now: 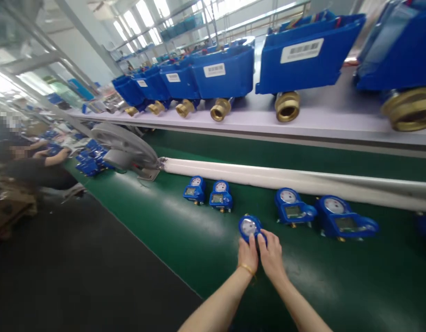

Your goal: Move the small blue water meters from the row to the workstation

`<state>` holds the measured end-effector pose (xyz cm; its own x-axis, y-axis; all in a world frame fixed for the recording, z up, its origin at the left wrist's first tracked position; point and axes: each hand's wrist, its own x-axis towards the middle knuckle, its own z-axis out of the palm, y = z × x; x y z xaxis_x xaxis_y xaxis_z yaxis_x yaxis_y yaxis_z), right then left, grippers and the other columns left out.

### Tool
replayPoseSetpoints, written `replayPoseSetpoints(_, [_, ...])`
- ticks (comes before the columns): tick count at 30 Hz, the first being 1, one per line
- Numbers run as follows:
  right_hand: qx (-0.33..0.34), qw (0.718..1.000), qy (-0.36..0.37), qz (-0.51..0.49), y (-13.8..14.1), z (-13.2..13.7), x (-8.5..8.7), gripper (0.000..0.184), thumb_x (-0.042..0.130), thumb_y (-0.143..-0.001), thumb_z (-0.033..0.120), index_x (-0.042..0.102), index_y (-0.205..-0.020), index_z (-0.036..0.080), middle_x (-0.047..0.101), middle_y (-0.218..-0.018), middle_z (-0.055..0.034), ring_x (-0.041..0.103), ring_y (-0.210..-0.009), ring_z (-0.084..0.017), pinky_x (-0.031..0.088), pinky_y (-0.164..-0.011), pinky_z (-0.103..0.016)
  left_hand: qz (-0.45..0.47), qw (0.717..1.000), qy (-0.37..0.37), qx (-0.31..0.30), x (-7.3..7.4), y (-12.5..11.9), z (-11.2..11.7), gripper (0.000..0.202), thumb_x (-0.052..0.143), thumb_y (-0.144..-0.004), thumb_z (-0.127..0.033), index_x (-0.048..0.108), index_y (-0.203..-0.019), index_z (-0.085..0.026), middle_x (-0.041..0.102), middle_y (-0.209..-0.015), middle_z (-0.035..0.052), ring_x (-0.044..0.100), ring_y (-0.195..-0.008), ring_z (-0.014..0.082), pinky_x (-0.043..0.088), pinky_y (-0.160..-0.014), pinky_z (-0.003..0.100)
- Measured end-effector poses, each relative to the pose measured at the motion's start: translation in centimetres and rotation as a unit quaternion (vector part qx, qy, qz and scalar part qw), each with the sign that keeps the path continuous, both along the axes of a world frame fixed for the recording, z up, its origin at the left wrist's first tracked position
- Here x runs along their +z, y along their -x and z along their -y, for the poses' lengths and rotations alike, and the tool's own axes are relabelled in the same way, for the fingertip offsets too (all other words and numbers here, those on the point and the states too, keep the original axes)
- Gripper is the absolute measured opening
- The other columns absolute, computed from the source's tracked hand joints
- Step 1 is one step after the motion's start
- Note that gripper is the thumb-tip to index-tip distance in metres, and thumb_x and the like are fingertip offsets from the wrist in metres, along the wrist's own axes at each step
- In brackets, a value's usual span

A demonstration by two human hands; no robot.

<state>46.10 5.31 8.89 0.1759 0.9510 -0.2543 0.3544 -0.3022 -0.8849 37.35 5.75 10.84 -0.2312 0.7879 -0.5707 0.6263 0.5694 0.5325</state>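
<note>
Far off at 10 o'clock from the hands, a seated co-worker in a dark top [36, 159] reaches toward a heap of small blue plastic meter parts [91, 159]. Beside that heap lies a round grey metal fan housing [124, 147], at the end of a long white padded tube [268, 173] running along a dark green conveyor belt [157, 216].

Two small blue meters with round dials [195, 190] [220, 195] stand at 11 o'clock against the tube. At 12 o'clock, a round-dialled blue plastic water meter [249, 227] sits on the belt, right at the fingertips. The left hand [248, 255], with a gold bangle [246, 269] on its wrist, presses its closed-together fingers against the meter's lower left edge. The right hand [271, 255] clamps its fingers over the lower right edge, so the meter is held between both hands.

At 1 and 2 o'clock, two larger blue meters with digital displays [292, 206] [344, 216] lie on the belt. Above, a pale grey shelf [233, 122] carries blue barcode-labelled meter bodies [223, 76] with brass pipe fittings [220, 109].
</note>
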Motion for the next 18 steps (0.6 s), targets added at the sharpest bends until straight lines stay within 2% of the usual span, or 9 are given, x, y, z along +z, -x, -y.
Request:
replayPoseSetpoints(3, [0.023,1.000,0.019,-0.010,-1.8,4.1,-0.2,0.051,0.030,-0.089,0.062,0.055,-0.116,0.027,0.052,-0.125,-0.0100,0.045,-0.123,-0.029,0.033,-0.111,-0.049,0.026,0.997,0.008,-0.079,-0.9,1.6,7.1,0.044,0.029,-0.095,-0.038,0.051,-0.122,-0.011,0.065,-0.116,0.0209,0.064,-0.108,0.0253,0.051,-0.093,0.038])
replayPoseSetpoints(4, [0.031,0.999,0.025,-0.006,-2.4,5.0,-0.3,0.049,0.031,-0.089,0.061,0.054,-0.119,0.029,0.052,-0.127,-0.0087,0.044,-0.124,-0.028,0.034,-0.111,-0.048,0.020,0.992,-0.013,-0.127,-1.2,2.3,8.7,0.042,0.037,-0.092,-0.036,0.051,-0.124,-0.012,0.064,-0.120,0.0193,0.062,-0.111,0.0259,0.051,-0.094,0.038])
replayPoseSetpoints(6, [0.040,0.998,0.032,0.020,-3.0,5.7,-0.2,0.052,0.032,-0.090,0.060,0.049,-0.127,0.028,0.049,-0.132,-0.0091,0.042,-0.128,-0.028,0.035,-0.111,-0.048,-0.067,0.970,-0.106,-0.208,-1.8,3.7,10.2,0.050,0.049,-0.085,-0.027,0.046,-0.133,-0.013,0.056,-0.132,0.0183,0.053,-0.125,0.0294,0.046,-0.103,0.044])
replayPoseSetpoints(8, [0.043,0.997,0.037,0.056,-2.9,5.2,0.1,0.060,0.029,-0.090,0.059,0.042,-0.137,0.022,0.042,-0.139,-0.0129,0.038,-0.131,-0.030,0.035,-0.110,-0.050,-0.183,0.920,-0.209,-0.275,-2.3,4.7,9.6,0.070,0.059,-0.074,-0.018,0.038,-0.141,-0.015,0.047,-0.142,0.0176,0.041,-0.135,0.0336,0.037,-0.112,0.054])
replayPoseSetpoints(10, [0.053,0.994,0.049,0.082,-2.6,4.0,0.5,0.066,0.027,-0.091,0.057,0.036,-0.143,0.017,0.035,-0.144,-0.0164,0.034,-0.134,-0.033,0.036,-0.108,-0.051,-0.259,0.859,-0.276,-0.344,-2.9,5.1,7.8,0.088,0.065,-0.066,-0.015,0.029,-0.146,-0.017,0.039,-0.148,0.0171,0.033,-0.140,0.0359,0.030,-0.115,0.061])
replayPoseSetpoints(12, [0.075,0.992,0.062,0.083,-2.5,2.6,1.0,0.068,0.026,-0.091,0.055,0.033,-0.145,0.013,0.036,-0.144,-0.0176,0.036,-0.132,-0.034,0.036,-0.108,-0.051,-0.277,0.811,-0.302,-0.417,-3.2,4.9,5.5,0.094,0.068,-0.064,-0.018,0.025,-0.148,-0.020,0.034,-0.152,0.0159,0.028,-0.142,0.0350,0.028,-0.116,0.061])
replayPoseSetpoints(13, [0.089,0.991,0.067,0.076,-2.6,2.0,1.1,0.068,0.028,-0.091,0.054,0.034,-0.145,0.013,0.039,-0.143,-0.0173,0.038,-0.131,-0.033,0.036,-0.108,-0.050,-0.271,0.798,-0.299,-0.448,-3.2,4.6,4.5,0.092,0.067,-0.066,-0.021,0.024,-0.148,-0.020,0.033,-0.153,0.0149,0.027,-0.143,0.0336,0.027,-0.116,0.059])
replayPoseSetpoints(16, [0.120,0.991,0.056,0.037,-3.6,0.6,1.2,0.067,0.037,-0.090,0.054,0.037,-0.144,0.013,0.046,-0.139,-0.0156,0.042,-0.128,-0.030,0.033,-0.110,-0.046,-0.244,0.803,-0.227,-0.494,-2.3,3.4,2.0,0.087,0.064,-0.069,-0.020,0.027,-0.147,-0.017,0.039,-0.151,0.0125,0.034,-0.139,0.0304,0.029,-0.117,0.054])
replayPoseSetpoints(18, [0.096,0.994,0.041,-0.017,-4.6,0.3,0.6,0.066,0.043,-0.088,0.053,0.041,-0.141,0.013,0.050,-0.137,-0.0154,0.045,-0.127,-0.028,0.032,-0.111,-0.043,-0.242,0.821,-0.162,-0.491,-1.3,2.7,0.7,0.089,0.063,-0.066,-0.015,0.027,-0.147,-0.014,0.043,-0.147,0.0136,0.039,-0.134,0.0297,0.035,-0.112,0.051])
